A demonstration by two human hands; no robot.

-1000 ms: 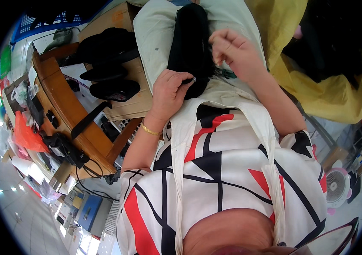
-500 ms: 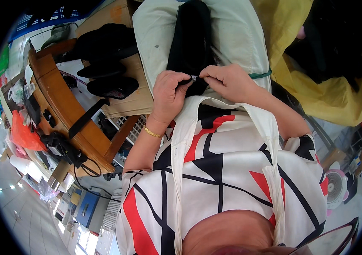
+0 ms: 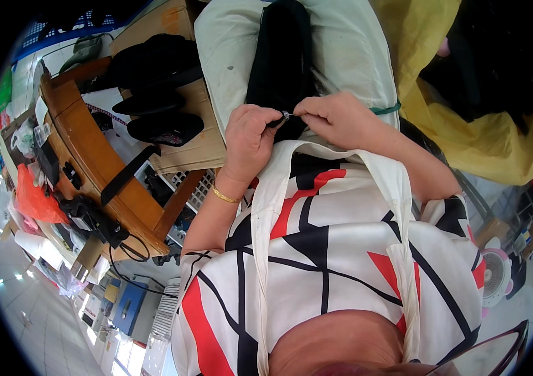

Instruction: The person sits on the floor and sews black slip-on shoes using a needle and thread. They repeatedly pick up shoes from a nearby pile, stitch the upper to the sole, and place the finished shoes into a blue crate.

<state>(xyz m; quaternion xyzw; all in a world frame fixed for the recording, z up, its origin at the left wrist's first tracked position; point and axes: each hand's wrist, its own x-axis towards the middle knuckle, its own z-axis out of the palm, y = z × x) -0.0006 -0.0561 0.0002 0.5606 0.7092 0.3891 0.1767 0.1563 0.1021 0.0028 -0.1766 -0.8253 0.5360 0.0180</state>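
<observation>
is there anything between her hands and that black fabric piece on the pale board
Nothing visible. Both hands are already on the black fabric lying along the pale padded board: the left hand and right hand pinch its near end together around a small shiny bit between their fingertips.

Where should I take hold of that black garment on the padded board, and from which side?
Probably the near end of the black garment, just above where the left hand and right hand pinch a small metal piece. It lies lengthwise along the pale padded board, so come from the person's side, a grip across its narrow width.
</observation>
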